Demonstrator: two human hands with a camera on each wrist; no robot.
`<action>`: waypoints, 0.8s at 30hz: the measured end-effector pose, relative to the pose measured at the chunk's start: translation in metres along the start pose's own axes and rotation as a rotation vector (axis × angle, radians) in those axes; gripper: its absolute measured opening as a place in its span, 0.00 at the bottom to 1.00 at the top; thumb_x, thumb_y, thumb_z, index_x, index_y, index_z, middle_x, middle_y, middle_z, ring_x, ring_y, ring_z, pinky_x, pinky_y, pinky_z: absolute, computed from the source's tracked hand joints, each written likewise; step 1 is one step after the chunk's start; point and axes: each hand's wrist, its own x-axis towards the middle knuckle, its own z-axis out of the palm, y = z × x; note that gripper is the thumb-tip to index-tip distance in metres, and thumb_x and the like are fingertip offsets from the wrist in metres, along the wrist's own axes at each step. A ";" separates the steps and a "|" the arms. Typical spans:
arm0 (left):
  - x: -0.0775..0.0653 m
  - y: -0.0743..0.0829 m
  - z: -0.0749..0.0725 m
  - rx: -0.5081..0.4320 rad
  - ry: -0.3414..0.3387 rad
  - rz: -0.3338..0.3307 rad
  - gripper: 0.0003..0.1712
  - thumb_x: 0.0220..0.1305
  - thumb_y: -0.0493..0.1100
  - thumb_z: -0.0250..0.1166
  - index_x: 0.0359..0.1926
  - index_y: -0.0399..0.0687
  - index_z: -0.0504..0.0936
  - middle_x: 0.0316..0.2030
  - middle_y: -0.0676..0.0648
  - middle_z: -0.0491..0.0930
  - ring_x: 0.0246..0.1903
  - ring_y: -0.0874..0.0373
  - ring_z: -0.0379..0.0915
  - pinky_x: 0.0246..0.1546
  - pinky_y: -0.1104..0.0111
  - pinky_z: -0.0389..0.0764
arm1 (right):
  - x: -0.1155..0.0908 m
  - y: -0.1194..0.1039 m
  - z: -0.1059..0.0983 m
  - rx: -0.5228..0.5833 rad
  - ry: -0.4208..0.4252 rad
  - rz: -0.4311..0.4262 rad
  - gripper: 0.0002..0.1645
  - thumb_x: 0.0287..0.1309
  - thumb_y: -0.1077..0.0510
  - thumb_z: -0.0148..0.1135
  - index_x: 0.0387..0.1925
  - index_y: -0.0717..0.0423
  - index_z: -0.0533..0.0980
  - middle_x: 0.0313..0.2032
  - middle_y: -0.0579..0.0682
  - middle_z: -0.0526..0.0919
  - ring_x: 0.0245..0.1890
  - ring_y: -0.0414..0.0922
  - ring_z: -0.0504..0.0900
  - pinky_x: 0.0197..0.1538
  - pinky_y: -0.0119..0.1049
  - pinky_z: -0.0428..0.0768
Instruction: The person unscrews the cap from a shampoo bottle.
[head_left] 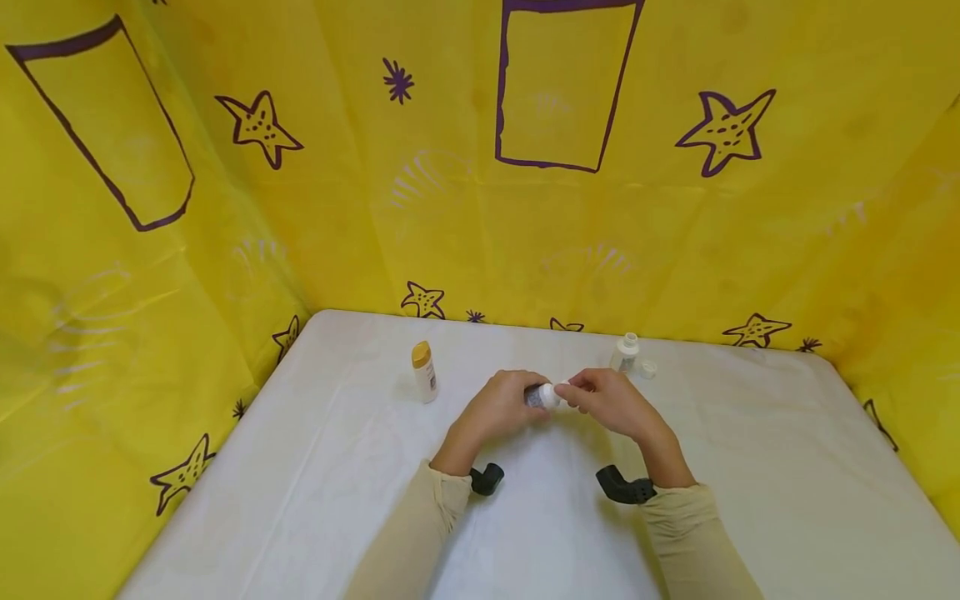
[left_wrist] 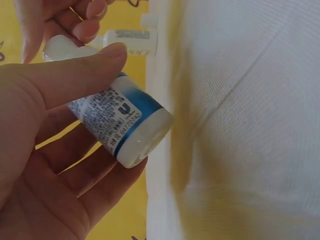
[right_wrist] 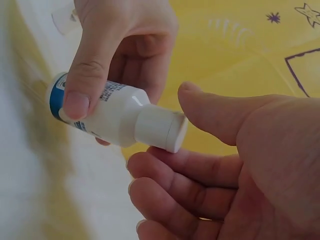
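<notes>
My left hand [head_left: 508, 398] grips a small white bottle [left_wrist: 112, 117] with a blue band and a printed label, tilted above the table. Its thumb presses on one side of the label, with the fingers behind. The bottle's white cap [right_wrist: 160, 127] points toward my right hand [head_left: 611, 404]. In the right wrist view, that hand is loosely spread around the cap. Its index finger lies against the underside of the cap, while the thumb tip stands above the cap's end. No firm pinch shows there.
Behind the right hand stands an uncapped white bottle [head_left: 625, 354], a loose white cap [head_left: 648, 368] beside it. A cream bottle with a yellow cap [head_left: 424, 372] stands left of the hands. The white-covered table [head_left: 315, 467] meets yellow patterned cloth walls [head_left: 450, 217].
</notes>
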 end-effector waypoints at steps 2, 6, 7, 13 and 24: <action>0.000 0.000 0.000 0.001 -0.015 -0.016 0.18 0.59 0.42 0.76 0.51 0.52 0.87 0.44 0.55 0.87 0.40 0.63 0.78 0.49 0.69 0.80 | 0.001 0.001 0.002 -0.005 0.004 0.014 0.21 0.68 0.43 0.63 0.41 0.59 0.83 0.33 0.51 0.85 0.32 0.43 0.78 0.35 0.37 0.75; -0.001 0.002 0.001 0.002 -0.036 -0.051 0.19 0.58 0.43 0.77 0.51 0.51 0.86 0.44 0.54 0.87 0.39 0.63 0.78 0.48 0.68 0.80 | 0.002 0.001 0.007 -0.013 0.002 0.038 0.22 0.68 0.43 0.64 0.40 0.60 0.82 0.31 0.52 0.84 0.29 0.43 0.76 0.33 0.37 0.74; -0.002 0.002 0.002 0.008 -0.035 -0.057 0.20 0.57 0.43 0.77 0.52 0.51 0.86 0.44 0.54 0.87 0.39 0.63 0.78 0.48 0.68 0.80 | 0.001 0.001 0.008 -0.016 0.003 0.041 0.22 0.68 0.43 0.64 0.40 0.60 0.82 0.31 0.52 0.84 0.29 0.43 0.76 0.32 0.37 0.74; -0.003 0.005 0.002 0.066 0.001 -0.044 0.21 0.54 0.43 0.80 0.49 0.53 0.87 0.42 0.55 0.88 0.38 0.63 0.78 0.45 0.69 0.80 | 0.001 -0.001 0.012 -0.040 0.031 0.040 0.22 0.67 0.44 0.65 0.38 0.62 0.81 0.29 0.51 0.83 0.26 0.43 0.75 0.30 0.36 0.73; -0.005 0.004 0.003 0.113 0.011 0.007 0.15 0.54 0.43 0.79 0.43 0.58 0.87 0.37 0.56 0.86 0.35 0.64 0.77 0.42 0.72 0.79 | 0.000 -0.004 0.016 -0.126 0.079 -0.043 0.17 0.65 0.48 0.67 0.32 0.57 0.77 0.22 0.46 0.73 0.22 0.42 0.68 0.27 0.33 0.67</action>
